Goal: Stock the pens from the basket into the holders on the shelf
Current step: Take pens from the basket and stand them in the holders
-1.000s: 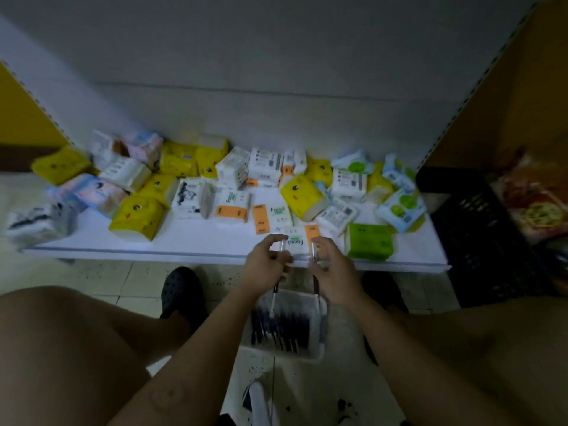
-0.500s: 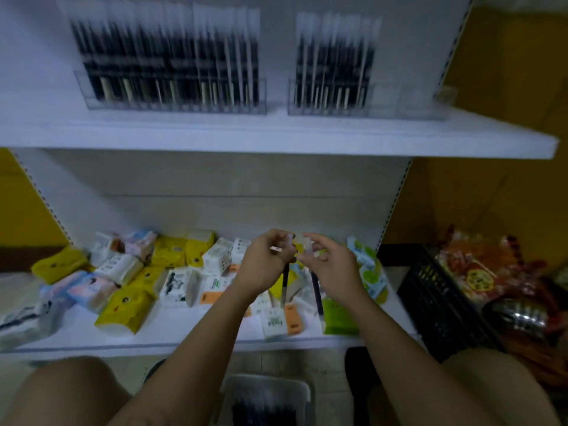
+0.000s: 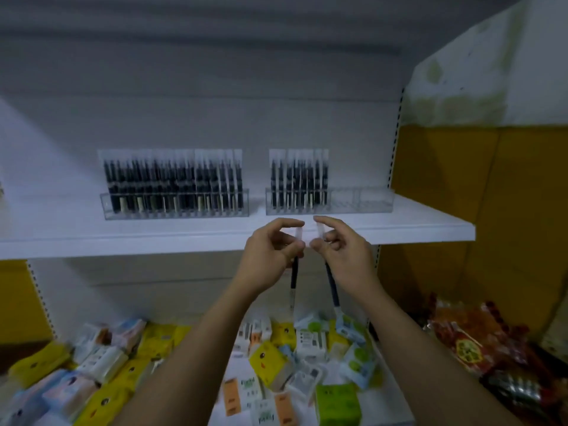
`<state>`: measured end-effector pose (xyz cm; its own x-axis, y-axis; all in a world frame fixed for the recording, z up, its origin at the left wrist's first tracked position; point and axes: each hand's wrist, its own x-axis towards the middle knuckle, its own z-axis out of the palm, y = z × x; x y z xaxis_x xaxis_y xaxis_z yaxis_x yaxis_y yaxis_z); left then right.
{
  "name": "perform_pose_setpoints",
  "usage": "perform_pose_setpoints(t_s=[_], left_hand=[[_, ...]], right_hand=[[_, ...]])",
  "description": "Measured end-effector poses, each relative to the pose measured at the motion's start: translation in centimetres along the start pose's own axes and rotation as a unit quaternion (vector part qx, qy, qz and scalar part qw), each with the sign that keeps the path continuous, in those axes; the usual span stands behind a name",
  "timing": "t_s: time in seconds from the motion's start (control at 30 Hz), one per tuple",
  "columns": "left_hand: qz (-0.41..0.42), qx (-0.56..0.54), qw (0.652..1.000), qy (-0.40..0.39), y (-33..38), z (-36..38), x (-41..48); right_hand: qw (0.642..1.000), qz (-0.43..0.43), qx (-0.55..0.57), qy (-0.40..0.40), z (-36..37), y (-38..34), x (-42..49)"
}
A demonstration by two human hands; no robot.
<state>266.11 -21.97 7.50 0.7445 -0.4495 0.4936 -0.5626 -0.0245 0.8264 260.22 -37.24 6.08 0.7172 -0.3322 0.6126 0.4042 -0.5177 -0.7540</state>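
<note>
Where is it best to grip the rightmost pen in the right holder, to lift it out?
Probably pinch its clear cap, which stands above the holder. Come from above and the right: the holder is empty there, while other pens crowd its left side.

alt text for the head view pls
Left hand pinches the left pen, right hand the right pen, caps up, before a white shelf. Its left holder is full, the right holder half empty. Tissue packs lie below.

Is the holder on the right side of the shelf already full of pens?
No, the right holder has pens only in its left part, and its right part stands empty.
</note>
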Motion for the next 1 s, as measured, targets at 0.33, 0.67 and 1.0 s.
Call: perform_pose_setpoints(t_s=[0.33, 0.67, 1.0], left_hand=[[0.066, 0.039, 0.997, -0.007, 7.2, 0.6, 6.4], [0.115, 0.062, 0.991, 0.026, 9.2, 0.8, 13.7], [0.172, 0.167, 0.967, 0.088, 7.2, 2.1, 19.1]], right_hand=[[0.996, -0.045, -0.036, 0.062, -4.7, -4.2, 6.6], [0.985, -0.086, -0.07, 0.13, -6.1, -3.8, 14.2], [0.98, -0.118, -0.065, 0.149, -5.0, -1.7, 19.8]])
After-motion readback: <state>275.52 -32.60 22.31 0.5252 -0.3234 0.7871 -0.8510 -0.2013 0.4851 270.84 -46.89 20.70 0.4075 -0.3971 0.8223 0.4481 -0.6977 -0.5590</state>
